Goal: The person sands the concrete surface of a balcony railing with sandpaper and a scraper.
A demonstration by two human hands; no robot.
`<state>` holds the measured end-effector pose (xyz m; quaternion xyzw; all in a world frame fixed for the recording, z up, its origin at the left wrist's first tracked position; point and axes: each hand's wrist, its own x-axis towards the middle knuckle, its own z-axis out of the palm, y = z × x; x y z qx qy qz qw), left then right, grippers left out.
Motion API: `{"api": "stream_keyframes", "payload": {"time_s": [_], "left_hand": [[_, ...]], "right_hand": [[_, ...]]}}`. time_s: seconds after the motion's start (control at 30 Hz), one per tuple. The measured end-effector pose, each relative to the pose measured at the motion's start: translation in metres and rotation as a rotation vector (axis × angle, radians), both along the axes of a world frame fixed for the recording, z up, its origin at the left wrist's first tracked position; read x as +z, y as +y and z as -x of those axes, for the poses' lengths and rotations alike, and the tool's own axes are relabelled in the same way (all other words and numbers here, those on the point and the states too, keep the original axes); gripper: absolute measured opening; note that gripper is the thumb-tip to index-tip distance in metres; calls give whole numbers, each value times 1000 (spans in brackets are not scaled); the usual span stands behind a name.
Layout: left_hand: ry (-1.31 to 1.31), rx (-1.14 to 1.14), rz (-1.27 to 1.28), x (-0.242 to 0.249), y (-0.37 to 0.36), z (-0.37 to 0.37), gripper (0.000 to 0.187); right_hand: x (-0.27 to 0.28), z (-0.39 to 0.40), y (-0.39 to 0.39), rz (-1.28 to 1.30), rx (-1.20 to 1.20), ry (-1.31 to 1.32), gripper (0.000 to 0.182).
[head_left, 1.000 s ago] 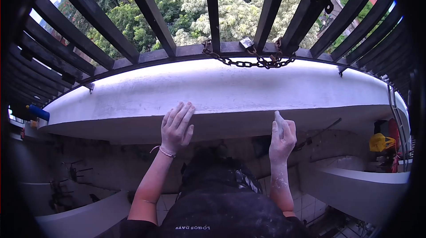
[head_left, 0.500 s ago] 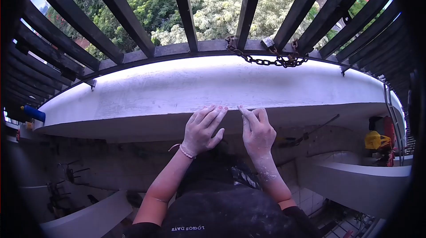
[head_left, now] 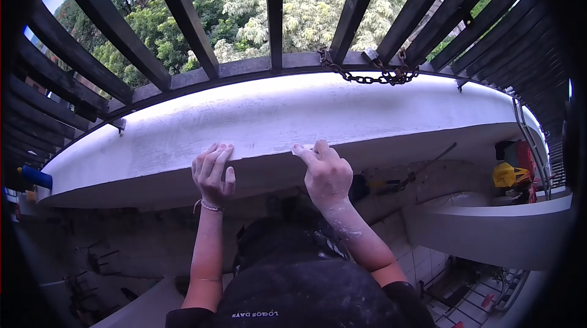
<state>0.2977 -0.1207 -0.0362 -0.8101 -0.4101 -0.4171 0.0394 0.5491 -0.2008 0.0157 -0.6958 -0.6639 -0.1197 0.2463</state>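
A white plastered ledge [head_left: 342, 114] runs across the view under black window bars. My left hand [head_left: 212, 172] lies flat on the ledge's front edge, fingers together and pointing up. My right hand [head_left: 325, 172], dusted with white powder, presses a small pale piece, seemingly sandpaper [head_left: 299, 149], against the same edge. Only a corner of the piece shows past my fingers. The two hands are about a hand's width apart.
Black metal bars [head_left: 274, 10] rise behind the ledge, with a rusty chain and padlock [head_left: 370, 68] on the lower rail. A blue object [head_left: 35, 177] sits at the far left. Yellow and red items [head_left: 510, 172] stand at the right, and a lower white ledge [head_left: 489, 230] juts out.
My left hand slid left along the edge. My right hand moved from beside the ledge onto its edge and now presses the pale piece there. The view shifted slightly.
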Motion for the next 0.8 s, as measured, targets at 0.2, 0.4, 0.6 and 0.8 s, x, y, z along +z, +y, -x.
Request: {"api": "stream_keyframes", "payload": {"time_s": [0.2, 0.4, 0.6, 0.8], "left_hand": [[1, 152, -114, -31, 15, 37, 43], [66, 303, -238, -53, 23, 28, 40], [112, 263, -281, -61, 26, 37, 40], [110, 279, -312, -67, 28, 34, 40]], "right_hand": [[10, -26, -10, 61, -202, 46, 30], [4, 62, 10, 34, 46, 6, 34], [13, -1, -2, 94, -181, 176, 28], [17, 1, 5, 144, -228, 171, 23]]}}
